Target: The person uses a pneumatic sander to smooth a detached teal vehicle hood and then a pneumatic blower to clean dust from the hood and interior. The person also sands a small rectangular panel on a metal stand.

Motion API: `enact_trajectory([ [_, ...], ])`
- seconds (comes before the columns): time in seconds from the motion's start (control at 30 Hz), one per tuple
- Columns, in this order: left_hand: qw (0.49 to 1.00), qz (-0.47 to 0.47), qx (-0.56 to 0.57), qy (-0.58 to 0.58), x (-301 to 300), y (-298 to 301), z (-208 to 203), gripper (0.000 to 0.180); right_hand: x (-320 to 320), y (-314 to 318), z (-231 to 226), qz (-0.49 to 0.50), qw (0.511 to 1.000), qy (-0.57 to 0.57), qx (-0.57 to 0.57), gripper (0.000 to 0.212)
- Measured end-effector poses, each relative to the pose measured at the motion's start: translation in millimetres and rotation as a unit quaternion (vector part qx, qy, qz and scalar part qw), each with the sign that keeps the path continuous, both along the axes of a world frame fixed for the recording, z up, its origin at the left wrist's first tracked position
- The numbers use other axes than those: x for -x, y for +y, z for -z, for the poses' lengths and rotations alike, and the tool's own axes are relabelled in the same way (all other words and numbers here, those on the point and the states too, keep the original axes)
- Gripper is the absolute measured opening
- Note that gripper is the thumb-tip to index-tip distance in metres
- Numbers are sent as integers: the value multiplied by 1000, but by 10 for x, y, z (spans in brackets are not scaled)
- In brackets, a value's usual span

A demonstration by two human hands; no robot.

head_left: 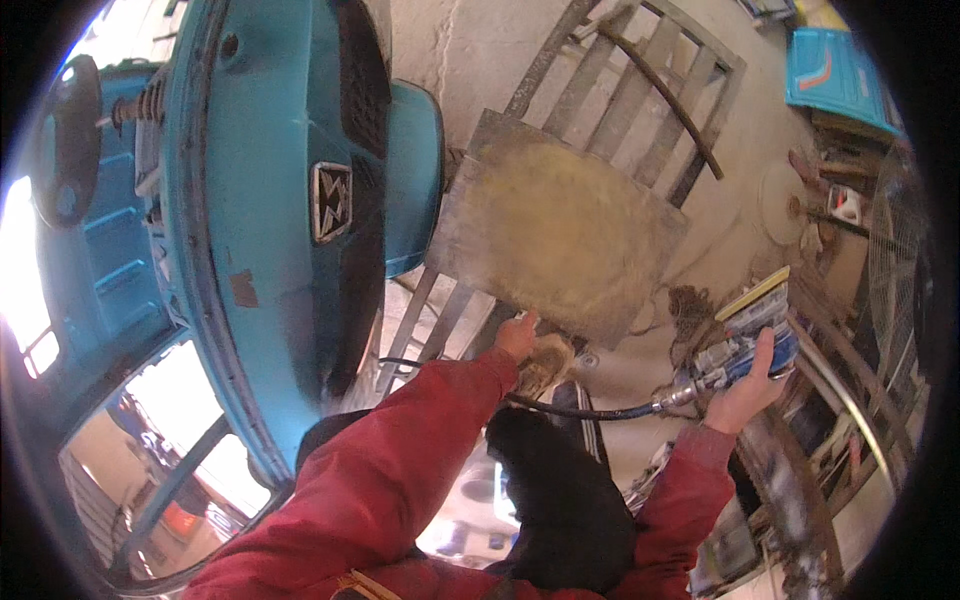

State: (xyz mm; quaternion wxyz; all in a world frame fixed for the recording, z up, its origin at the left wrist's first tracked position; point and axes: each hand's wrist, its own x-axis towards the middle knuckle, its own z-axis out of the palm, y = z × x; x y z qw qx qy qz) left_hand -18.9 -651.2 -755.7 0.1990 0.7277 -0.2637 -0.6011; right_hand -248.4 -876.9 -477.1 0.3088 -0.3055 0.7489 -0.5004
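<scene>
Gripping a blue tool (745,345) fed by a dark hose (590,410), the right hand (745,390) is closed around it beside a metal sheet (555,225). Left hand (518,335) touches the sheet's lower edge, grasp unclear, beside a blue vehicle (270,200).

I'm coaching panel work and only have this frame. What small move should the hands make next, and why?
Probably swing the blue tool in the right hand toward the metal panel: the left hand already grips the panel's lower edge, while the tool is held off to its side, hose trailing.
</scene>
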Motion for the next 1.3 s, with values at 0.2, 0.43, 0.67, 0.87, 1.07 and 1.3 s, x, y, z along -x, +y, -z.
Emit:
enact_trajectory([
  [0.2,979,-164,-103,59,-25,-493,44,55,-20,-138,377,-38,992,114,-34,51],
  [0.43,903,-374,-211,21,65,-750,-79,60,-44,-200,429,-92,993,72,18,49],
  [0.67,911,-373,-167,50,-52,-1102,175,59,-145,-299,311,-76,993,66,56,54],
  [0.87,930,-331,-158,18,-181,-1308,358,56,-250,-334,97,-79,989,99,76,55],
  [1.07,975,-84,-80,-188,-1,-1192,-417,65,-275,-193,-195,-72,987,91,112,48],
  [1.3,968,96,76,-218,835,-715,-731,85,-110,196,-410,-58,984,142,89,46],
])
